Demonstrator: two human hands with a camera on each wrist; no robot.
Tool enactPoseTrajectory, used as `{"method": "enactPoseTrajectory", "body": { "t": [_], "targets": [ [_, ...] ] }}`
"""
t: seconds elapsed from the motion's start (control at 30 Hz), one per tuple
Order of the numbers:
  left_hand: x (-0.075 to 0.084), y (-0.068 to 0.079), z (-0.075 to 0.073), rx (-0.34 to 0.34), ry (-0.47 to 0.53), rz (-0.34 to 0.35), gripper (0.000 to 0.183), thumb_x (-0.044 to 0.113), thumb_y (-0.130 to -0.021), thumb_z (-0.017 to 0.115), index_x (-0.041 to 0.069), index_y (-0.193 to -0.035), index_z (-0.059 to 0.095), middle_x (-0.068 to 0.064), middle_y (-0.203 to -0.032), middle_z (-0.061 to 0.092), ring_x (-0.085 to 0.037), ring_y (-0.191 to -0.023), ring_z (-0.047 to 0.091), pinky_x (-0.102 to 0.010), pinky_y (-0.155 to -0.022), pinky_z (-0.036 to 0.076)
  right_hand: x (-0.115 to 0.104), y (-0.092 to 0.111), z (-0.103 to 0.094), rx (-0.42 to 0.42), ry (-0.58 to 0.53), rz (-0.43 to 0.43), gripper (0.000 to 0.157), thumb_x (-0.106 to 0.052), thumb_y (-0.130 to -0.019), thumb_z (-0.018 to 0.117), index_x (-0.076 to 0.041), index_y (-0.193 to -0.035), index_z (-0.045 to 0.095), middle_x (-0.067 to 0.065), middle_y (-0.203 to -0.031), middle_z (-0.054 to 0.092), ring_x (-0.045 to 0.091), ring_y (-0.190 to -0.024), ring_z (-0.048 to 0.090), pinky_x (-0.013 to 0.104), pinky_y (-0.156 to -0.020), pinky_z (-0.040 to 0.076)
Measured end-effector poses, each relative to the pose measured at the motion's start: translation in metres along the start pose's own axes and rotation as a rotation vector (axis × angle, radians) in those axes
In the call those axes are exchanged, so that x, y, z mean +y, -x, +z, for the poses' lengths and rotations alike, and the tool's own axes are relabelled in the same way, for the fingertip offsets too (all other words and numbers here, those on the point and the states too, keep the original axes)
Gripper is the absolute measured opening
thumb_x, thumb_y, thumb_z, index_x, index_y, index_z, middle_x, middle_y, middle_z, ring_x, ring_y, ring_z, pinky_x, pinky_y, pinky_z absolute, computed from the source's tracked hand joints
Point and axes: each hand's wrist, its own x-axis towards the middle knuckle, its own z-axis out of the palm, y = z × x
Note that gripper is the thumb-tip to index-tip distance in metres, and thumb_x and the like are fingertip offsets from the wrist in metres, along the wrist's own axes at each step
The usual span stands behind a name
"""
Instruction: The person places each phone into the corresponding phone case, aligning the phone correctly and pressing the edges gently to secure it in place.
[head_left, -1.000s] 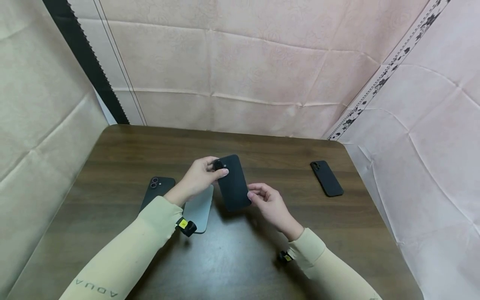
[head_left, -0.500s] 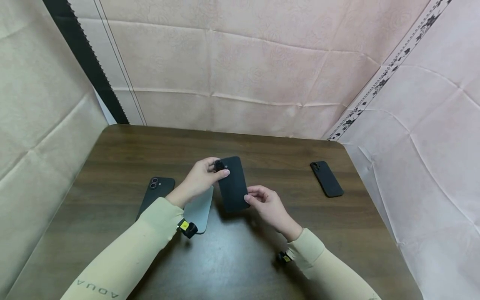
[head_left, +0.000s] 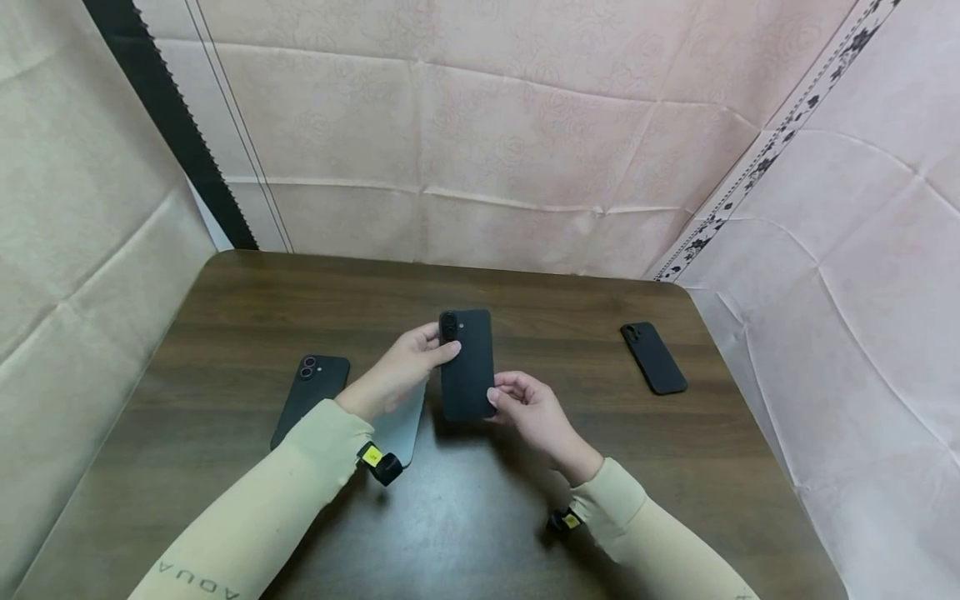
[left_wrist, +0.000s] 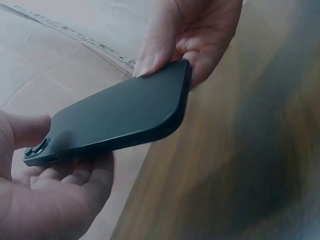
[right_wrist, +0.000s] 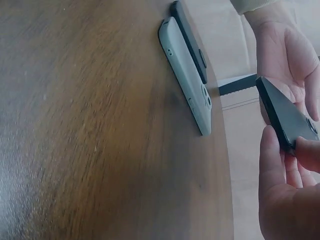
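Observation:
Above the table, both hands hold a black smartphone (head_left: pixel 468 375), its camera side facing up. My left hand (head_left: pixel 397 371) grips the camera end, thumb on top near the lenses and fingers underneath, as the left wrist view shows. At the opposite end, my right hand (head_left: pixel 538 417) pinches the lower right corner between thumb and fingers. Below my left forearm lies a pale grey-green phone (right_wrist: pixel 186 75), partly hidden in the head view. A dark phone (head_left: pixel 311 393) with two round lenses rests to its left, its lower part close to the sleeve.
At the right of the brown wooden table (head_left: pixel 525 542) lies another black phone-shaped piece (head_left: pixel 654 358); whether it is a phone or a bare case I cannot tell. Pale cloth walls (head_left: pixel 517 150) rise behind the table and at both sides.
The held phone has turned from a slant to nearly upright in the head view. My left hand has shifted slightly right with it; the right hand still pinches its corner. The other phones stay put.

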Motion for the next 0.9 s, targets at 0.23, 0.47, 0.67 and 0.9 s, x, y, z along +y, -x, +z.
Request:
{"method": "enactPoseTrajectory", "body": {
  "t": [0.23, 0.47, 0.67, 0.9],
  "targets": [
    [-0.006, 0.000, 0.003, -0.034, 0.056, -0.029, 0.043, 0.012, -0.103, 0.048, 0.008, -0.144, 0.040, -0.007, -0.130, 0.060, -0.017, -0.128, 0.048, -0.044, -0.114, 0.021, 0.000, -0.001, 0.003, 0.037, -0.054, 0.048, 0.024, -0.009, -0.094, 0.064, 0.004, -0.113, 0.059, 0.016, -0.098, 0.066, 0.024, -0.086, 0.067, 0.043, -0.080, 0.055],
    [-0.007, -0.001, 0.002, -0.007, 0.035, -0.007, 0.041, 0.016, -0.103, 0.048, 0.010, -0.143, 0.042, -0.006, -0.131, 0.060, -0.018, -0.126, 0.051, -0.046, -0.110, 0.029, 0.000, -0.002, 0.007, 0.083, -0.081, 0.073, 0.024, -0.012, -0.092, 0.067, 0.004, -0.110, 0.060, 0.018, -0.096, 0.066, 0.025, -0.082, 0.068, 0.044, -0.081, 0.054],
    [-0.005, -0.001, 0.004, 0.005, 0.123, 0.013, 0.040, 0.015, -0.104, 0.045, 0.012, -0.143, 0.040, -0.008, -0.135, 0.056, -0.022, -0.119, 0.057, -0.039, -0.096, 0.046, 0.001, -0.003, 0.010, 0.070, -0.108, 0.062, 0.027, -0.011, -0.090, 0.070, 0.003, -0.109, 0.057, 0.018, -0.097, 0.063, 0.027, -0.085, 0.066, 0.050, -0.088, 0.050],
    [-0.007, -0.001, 0.003, 0.028, 0.127, 0.003, 0.039, 0.017, -0.104, 0.046, 0.015, -0.142, 0.042, -0.005, -0.134, 0.057, -0.019, -0.119, 0.057, -0.039, -0.097, 0.046, 0.003, -0.003, 0.012, 0.078, -0.111, 0.057, 0.028, -0.010, -0.088, 0.071, 0.004, -0.108, 0.056, 0.017, -0.095, 0.063, 0.026, -0.083, 0.066, 0.052, -0.088, 0.049]
  ]
}}
